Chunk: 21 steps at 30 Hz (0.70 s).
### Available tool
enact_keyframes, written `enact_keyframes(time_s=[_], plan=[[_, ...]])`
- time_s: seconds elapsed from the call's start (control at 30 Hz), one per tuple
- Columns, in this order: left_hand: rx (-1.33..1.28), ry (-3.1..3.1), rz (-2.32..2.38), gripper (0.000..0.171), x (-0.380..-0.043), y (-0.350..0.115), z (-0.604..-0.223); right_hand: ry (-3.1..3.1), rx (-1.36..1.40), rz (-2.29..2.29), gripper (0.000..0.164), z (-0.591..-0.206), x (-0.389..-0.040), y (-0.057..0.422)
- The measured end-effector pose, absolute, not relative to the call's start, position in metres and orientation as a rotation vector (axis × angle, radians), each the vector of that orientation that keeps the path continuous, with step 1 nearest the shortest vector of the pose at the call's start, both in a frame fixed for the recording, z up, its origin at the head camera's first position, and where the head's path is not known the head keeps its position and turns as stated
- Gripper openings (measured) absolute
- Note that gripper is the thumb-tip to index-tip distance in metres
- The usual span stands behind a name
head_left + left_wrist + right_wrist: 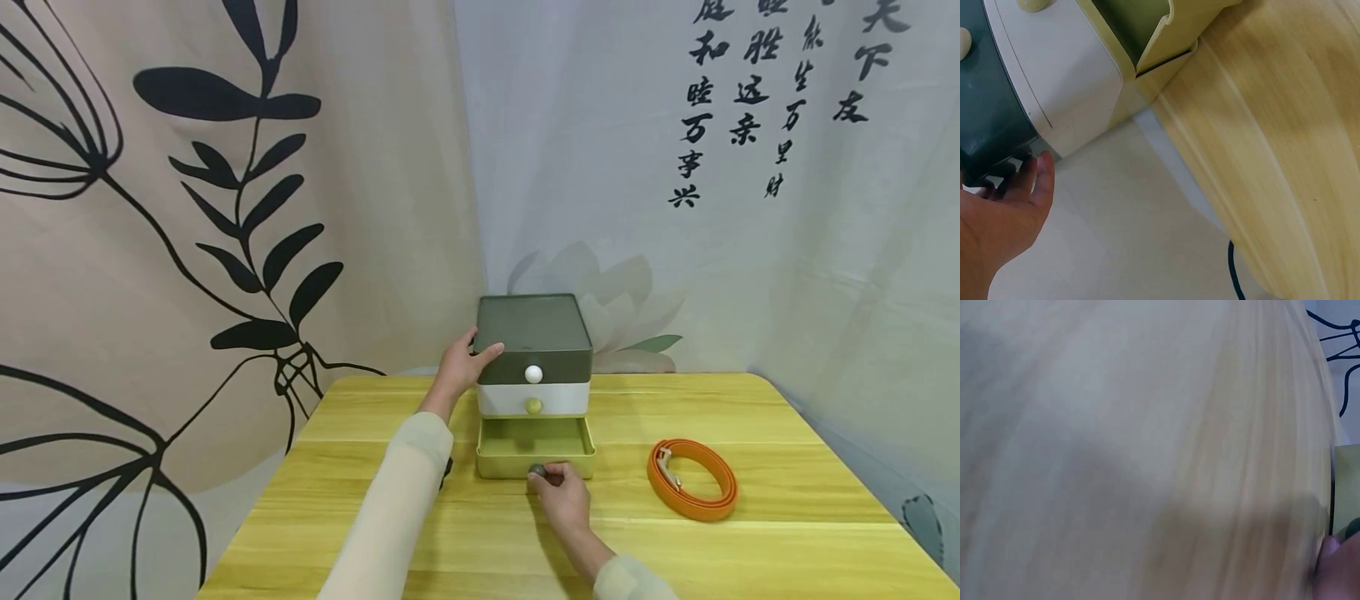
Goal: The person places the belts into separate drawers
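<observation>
A small three-tier drawer box (534, 323) stands at the table's far side, dark green on top, white in the middle, yellow-green below. Its bottom drawer (495, 465) is pulled partly out, and no contents show inside. My left hand (459, 367) grips the box's upper left corner, thumb at the front top edge and fingers along the side. In the left wrist view those fingers (1041, 181) lie against the dark tier. With thumb and fingers, my right hand (564, 500) pinches the dark round knob (537, 471) of the bottom drawer. The right wrist view shows little of that hand.
A coiled orange belt (693, 508) with a metal buckle lies right of the box on the wooden table (787, 483). Behind the table hangs a printed curtain (390, 208). A white knob (533, 374) and a yellow-green knob (533, 406) mark the upper two drawers.
</observation>
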<state>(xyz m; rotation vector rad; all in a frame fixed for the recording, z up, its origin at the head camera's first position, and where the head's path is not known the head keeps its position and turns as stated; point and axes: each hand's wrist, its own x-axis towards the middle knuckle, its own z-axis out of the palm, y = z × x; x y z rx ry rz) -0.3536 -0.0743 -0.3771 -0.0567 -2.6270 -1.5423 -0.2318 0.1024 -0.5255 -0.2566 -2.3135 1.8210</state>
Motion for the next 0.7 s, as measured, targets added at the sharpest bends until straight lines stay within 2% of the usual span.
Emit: enact_keyframes(time_s=[0.7], plan=[[-0.043, -2.636, -1.527, 0.084, -0.352, -0.074, -0.375, -2.391, -0.125, 1.921, 0.031, -0.529, -0.224, 0.122]])
